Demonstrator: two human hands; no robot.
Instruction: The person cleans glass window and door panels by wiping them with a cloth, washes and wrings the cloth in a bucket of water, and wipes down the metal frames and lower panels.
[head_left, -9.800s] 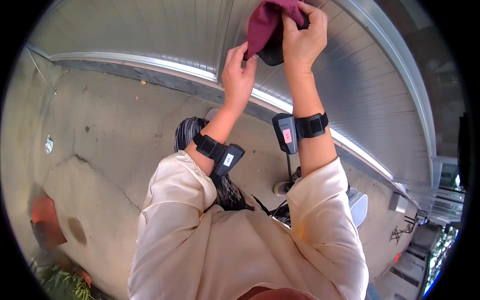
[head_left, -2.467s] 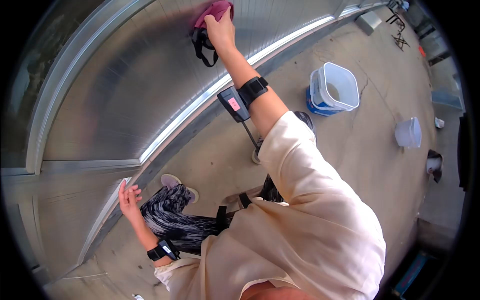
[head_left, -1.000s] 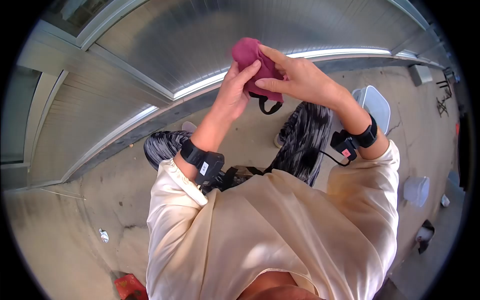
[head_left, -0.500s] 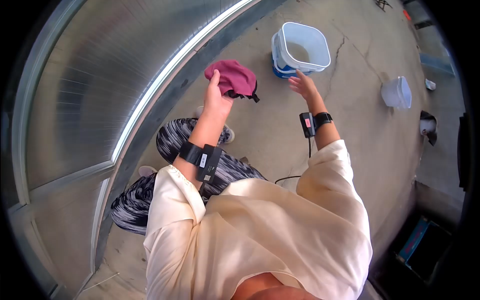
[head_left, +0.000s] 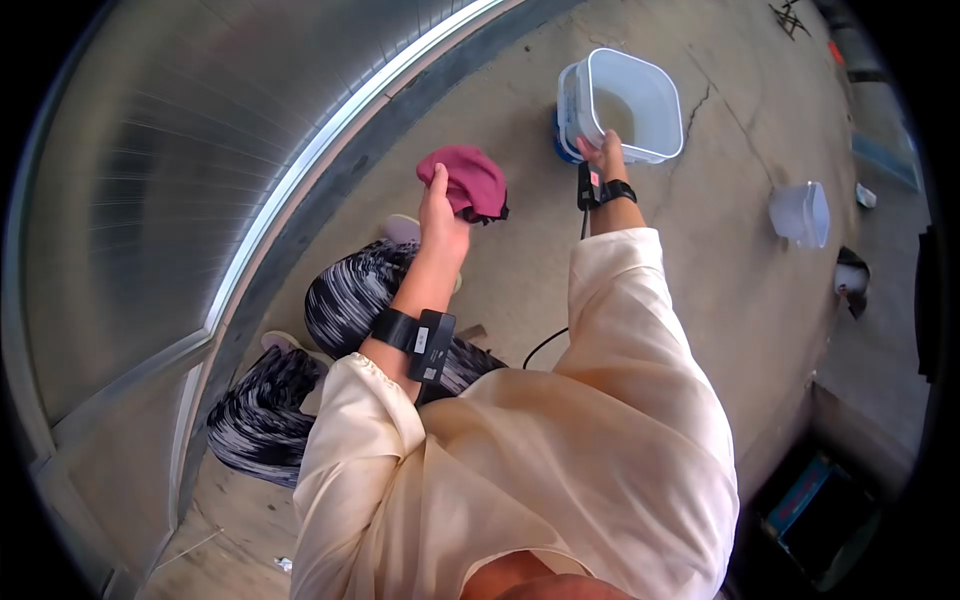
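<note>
My left hand (head_left: 438, 212) is closed around a maroon cloth cap (head_left: 470, 182) with black trim along its lower edge, thumb on top. The cap hangs above the floor, left of the buckets. My right hand (head_left: 606, 155) is at the near rim of a translucent square bucket (head_left: 655, 110), its fingers gripping the edge; part of the grip is hidden. Some cloudy liquid or residue shows at the bottom of this bucket. Beneath and to its left, a blue bucket (head_left: 564, 138) is partly hidden by it.
A metal-framed translucent panel (head_left: 170, 190) runs along the left. A smaller clear bin (head_left: 799, 214) stands on the concrete floor to the right. A dark recess holding a blue-edged box (head_left: 800, 495) is at lower right. A black cable (head_left: 543, 347) trails from my right wrist.
My right hand has moved from beside the bucket onto its near rim. My left hand still holds the cap, now slightly lower in view. My view has shifted a little.
</note>
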